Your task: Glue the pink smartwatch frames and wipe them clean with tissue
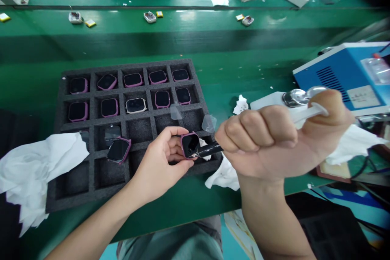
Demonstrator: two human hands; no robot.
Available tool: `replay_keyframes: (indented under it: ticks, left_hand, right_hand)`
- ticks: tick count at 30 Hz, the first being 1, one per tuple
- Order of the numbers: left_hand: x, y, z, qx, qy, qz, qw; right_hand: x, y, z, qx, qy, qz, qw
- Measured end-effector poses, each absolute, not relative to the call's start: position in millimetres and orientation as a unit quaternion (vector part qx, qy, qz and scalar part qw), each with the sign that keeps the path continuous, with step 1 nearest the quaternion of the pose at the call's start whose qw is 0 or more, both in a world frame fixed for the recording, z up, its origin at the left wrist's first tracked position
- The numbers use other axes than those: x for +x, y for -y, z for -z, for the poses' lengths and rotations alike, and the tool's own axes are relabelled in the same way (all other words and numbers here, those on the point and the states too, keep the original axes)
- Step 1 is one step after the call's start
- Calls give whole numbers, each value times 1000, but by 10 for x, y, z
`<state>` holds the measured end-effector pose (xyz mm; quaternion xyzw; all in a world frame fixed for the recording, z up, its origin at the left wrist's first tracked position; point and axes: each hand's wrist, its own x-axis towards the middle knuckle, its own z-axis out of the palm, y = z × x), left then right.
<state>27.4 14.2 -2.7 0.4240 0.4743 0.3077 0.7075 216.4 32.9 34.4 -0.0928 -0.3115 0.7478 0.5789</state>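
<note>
My left hand [166, 156] is closed around a purple-framed smartwatch case [190, 145], gripping it by its edges with the dark screen facing up. In my right fist [268, 138] is a syringe [210, 149] with a black barrel and a white plunger, whose end lies under my thumb. The syringe's thin tip meets the lower right edge of the watch case, or comes very close to it. Below both hands is a dark foam tray [138, 129] with square compartments. Another purple watch case [119, 150] lies tilted across a divider, left of my left hand.
Several watch cases fill the tray's two back rows; one has a pale frame [135, 105]. Clear film pieces [209, 123] lie on its right side. White cloth [45, 166] covers the left edge. A blue machine [344, 75] stands at right. Small parts [150, 17] line the ledge behind.
</note>
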Motion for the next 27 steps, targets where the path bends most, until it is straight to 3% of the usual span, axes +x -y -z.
replay_keyframes:
  ticks: [27]
  left_hand:
    - [252, -167, 4, 429, -476, -296, 708]
  right_hand:
    - [2249, -354, -342, -88, 306, -755, 574]
